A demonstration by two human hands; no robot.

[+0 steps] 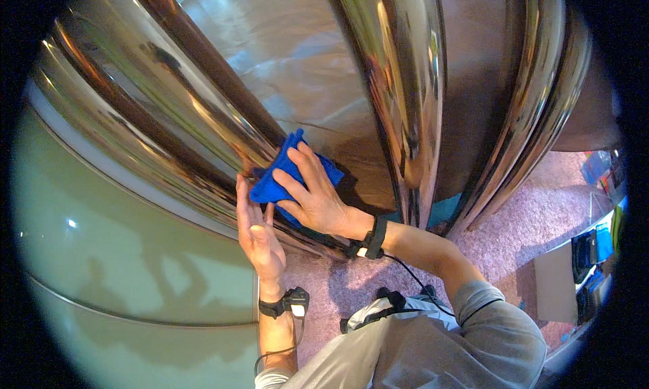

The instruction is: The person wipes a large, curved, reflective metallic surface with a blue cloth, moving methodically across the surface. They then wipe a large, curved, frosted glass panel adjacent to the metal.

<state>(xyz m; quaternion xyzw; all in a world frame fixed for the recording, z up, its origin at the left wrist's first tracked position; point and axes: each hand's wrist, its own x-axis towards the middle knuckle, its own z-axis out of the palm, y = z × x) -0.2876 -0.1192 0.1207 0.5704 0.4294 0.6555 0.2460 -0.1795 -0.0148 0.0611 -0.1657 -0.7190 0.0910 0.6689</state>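
Observation:
My right hand presses a folded blue cloth against the lower part of a polished, bronze-toned metal tube. Its fingers are spread over the fabric. Just left of the cloth, my left hand is raised with its fingers extended and nothing in its palm. Those fingertips are beside the same shiny tubing; whether they touch it I cannot tell. Both wrists wear black straps, each with a small device and a cable. Behind the cloth spreads a brown, reflective panel.
More polished tubes converge toward the floor at centre and right. A pale green glossy cabinet-like surface curves along the left. Pink carpet lies underfoot. At far right are a cardboard piece, a black case and a clear plastic container.

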